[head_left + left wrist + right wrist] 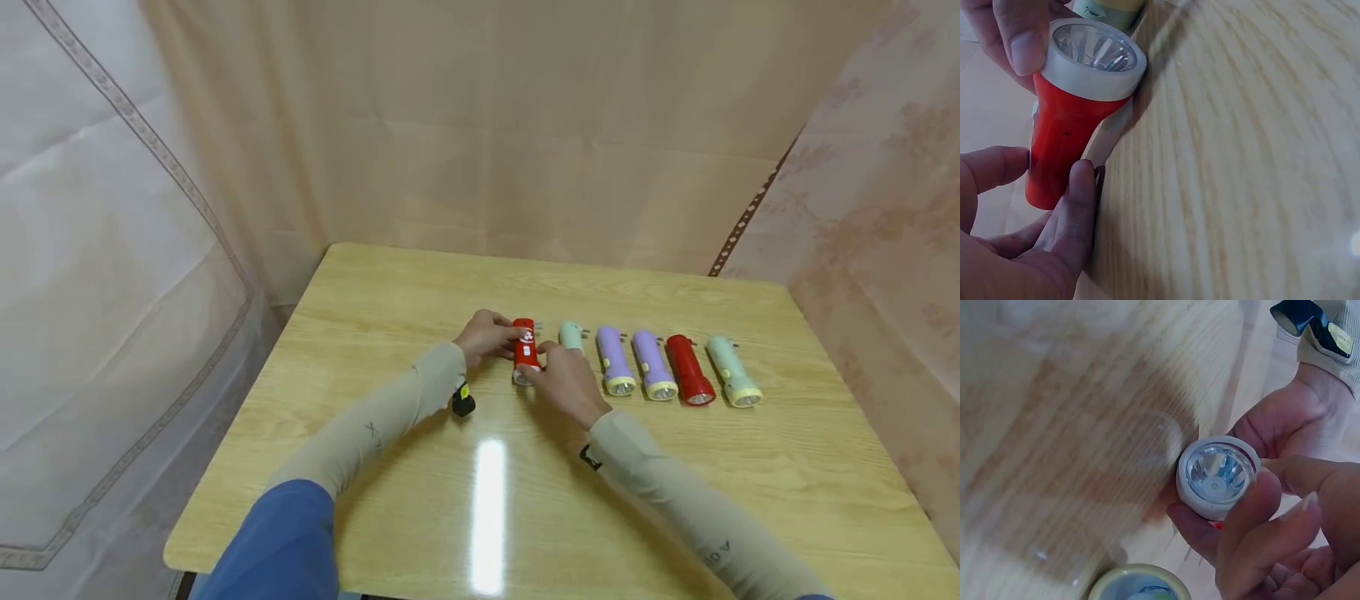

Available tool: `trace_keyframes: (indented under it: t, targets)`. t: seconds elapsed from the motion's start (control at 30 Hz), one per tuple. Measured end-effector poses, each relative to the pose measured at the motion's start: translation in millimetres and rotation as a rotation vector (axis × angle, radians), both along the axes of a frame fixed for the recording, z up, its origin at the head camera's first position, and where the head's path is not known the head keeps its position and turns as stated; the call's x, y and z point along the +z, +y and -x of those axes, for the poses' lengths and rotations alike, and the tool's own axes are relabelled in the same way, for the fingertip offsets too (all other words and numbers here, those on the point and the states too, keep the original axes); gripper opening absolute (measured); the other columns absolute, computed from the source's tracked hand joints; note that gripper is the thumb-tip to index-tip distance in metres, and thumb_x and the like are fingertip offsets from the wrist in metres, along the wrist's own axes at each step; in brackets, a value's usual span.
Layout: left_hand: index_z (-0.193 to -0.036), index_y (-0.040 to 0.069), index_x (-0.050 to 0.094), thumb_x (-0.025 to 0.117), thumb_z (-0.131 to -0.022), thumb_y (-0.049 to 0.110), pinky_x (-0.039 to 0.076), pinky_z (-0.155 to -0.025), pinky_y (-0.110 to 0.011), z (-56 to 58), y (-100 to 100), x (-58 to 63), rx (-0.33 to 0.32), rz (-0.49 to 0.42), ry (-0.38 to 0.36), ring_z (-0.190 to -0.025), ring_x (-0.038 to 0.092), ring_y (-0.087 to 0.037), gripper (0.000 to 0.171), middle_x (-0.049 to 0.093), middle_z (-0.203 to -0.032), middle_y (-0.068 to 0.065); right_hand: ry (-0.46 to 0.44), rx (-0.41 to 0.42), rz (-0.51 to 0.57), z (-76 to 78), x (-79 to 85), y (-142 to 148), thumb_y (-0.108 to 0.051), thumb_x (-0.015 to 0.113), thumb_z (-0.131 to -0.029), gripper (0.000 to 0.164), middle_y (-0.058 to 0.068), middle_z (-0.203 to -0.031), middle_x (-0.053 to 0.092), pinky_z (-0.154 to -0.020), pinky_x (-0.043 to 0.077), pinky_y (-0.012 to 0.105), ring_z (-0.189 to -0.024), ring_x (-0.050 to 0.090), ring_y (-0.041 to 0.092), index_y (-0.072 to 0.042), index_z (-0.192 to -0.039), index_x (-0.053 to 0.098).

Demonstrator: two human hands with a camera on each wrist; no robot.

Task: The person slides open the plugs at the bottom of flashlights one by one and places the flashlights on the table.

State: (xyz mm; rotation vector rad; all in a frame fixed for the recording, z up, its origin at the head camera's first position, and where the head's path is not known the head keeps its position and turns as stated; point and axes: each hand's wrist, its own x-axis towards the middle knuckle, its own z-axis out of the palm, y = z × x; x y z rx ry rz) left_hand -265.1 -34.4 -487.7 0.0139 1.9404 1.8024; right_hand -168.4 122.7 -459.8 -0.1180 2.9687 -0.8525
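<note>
Both hands hold a red flashlight point(526, 346) with a white lens ring, close over the table, its lens end toward the person. My left hand point(483, 335) grips the tail end, thumb on one side and fingers on the other. At the lens end, my right hand point(567, 382) pinches the white ring point(1186, 490) between thumb and fingers. Small metal prongs point(538, 326) stick out beside the tail. A mint-green flashlight point(572, 335) lies just right of it, partly hidden behind the right hand.
Further right on the wooden table point(405, 292) lie two purple flashlights point(613, 354) point(652, 360), a darker red flashlight point(687, 367) and another mint flashlight point(729, 367), in a row with lenses toward the person. Cloth curtains point(510, 125) hang behind and at both sides.
</note>
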Motion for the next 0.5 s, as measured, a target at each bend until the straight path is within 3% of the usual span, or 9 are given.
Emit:
trace_keyframes:
  t: [0.2, 0.37, 0.5]
  targets:
    - [-0.130, -0.010, 0.058, 0.073, -0.097, 0.010, 0.063, -0.076, -0.036, -7.0, 4, -3.1, -0.035, 0.042, -0.022, -0.080, 0.070, -0.021, 0.041, 0.071, -0.107, -0.020, -0.014, 0.012, -0.072, -6.3, -1.4, 5, -0.034, 0.072, -0.097, 0.050, 0.004, -0.065, 0.058, -0.042, 0.036, 0.025, -0.050, 0.047, 0.013, 0.007, -0.125, 0.066]
    - [-0.125, -0.007, 0.064, 0.073, -0.097, 0.009, 0.063, -0.071, -0.036, -7.6, 4, -0.6, -0.051, 0.087, 0.026, -0.081, 0.069, -0.024, 0.033, 0.071, -0.104, -0.016, 0.024, 0.016, -0.084, -4.2, 0.1, 9, -0.037, 0.071, -0.097, 0.049, 0.005, -0.067, 0.060, -0.043, 0.037, 0.026, -0.051, 0.048, 0.015, 0.005, -0.122, 0.068]
    - [-0.130, -0.006, 0.062, 0.070, -0.099, 0.013, 0.062, -0.069, -0.034, -9.1, -1, 2.0, -0.117, 0.152, 0.093, -0.087, 0.069, -0.025, 0.037, 0.070, -0.109, -0.015, 0.020, 0.008, -0.111, -2.8, 3.2, 16, -0.040, 0.069, -0.098, 0.048, 0.005, -0.070, 0.063, -0.044, 0.039, 0.027, -0.053, 0.050, 0.015, 0.002, -0.121, 0.070]
